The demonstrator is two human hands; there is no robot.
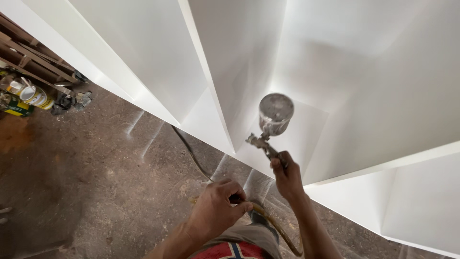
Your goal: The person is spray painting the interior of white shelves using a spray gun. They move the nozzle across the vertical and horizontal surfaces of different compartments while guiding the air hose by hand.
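My right hand grips the handle of a metal spray gun with a round cup on top, held up inside a compartment of a white shelf unit. Its nozzle points left toward the white divider panel. Lower down and nearer me, my left hand is closed around the air hose, which runs from the gun's base down past my knee.
The dusty concrete floor shows white overspray streaks along the shelf unit's lower edge. Paint cans and wooden slats sit at the far left. A dark hose trails across the floor under the unit.
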